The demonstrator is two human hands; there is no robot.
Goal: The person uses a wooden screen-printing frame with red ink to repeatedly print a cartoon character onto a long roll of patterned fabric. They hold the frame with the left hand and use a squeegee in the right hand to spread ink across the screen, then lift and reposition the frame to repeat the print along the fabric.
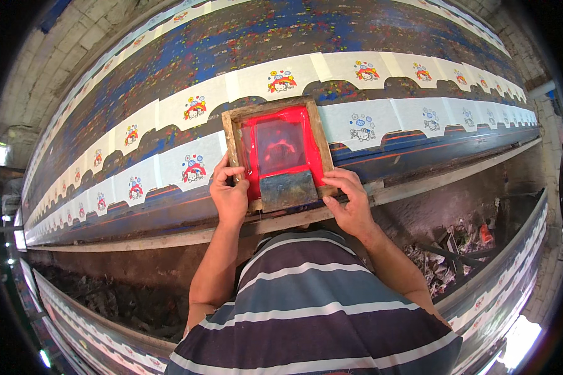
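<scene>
A wooden screen-printing frame [233, 145] lies over the near row of white cut pieces on the long table. Bright red ink [319, 140] borders its mesh window [281, 147], through which a faint red shape shows. Against the near side of the frame rests a dark, worn squeegee block [288, 190], touched by neither hand. My left hand [230, 195] grips the frame's left rail near the lower corner, fingers bent over the wood. At the lower right corner, my right hand [349, 199] pinches the frame between thumb and fingers.
Left of the frame, near-row pieces [194, 169] carry a print with red; those on the right [362, 127] show blue and black outlines only. A farther row [282, 81] has coloured prints. A wooden rail [444, 173] edges the ink-spotted table. Scraps [447, 253] litter the floor.
</scene>
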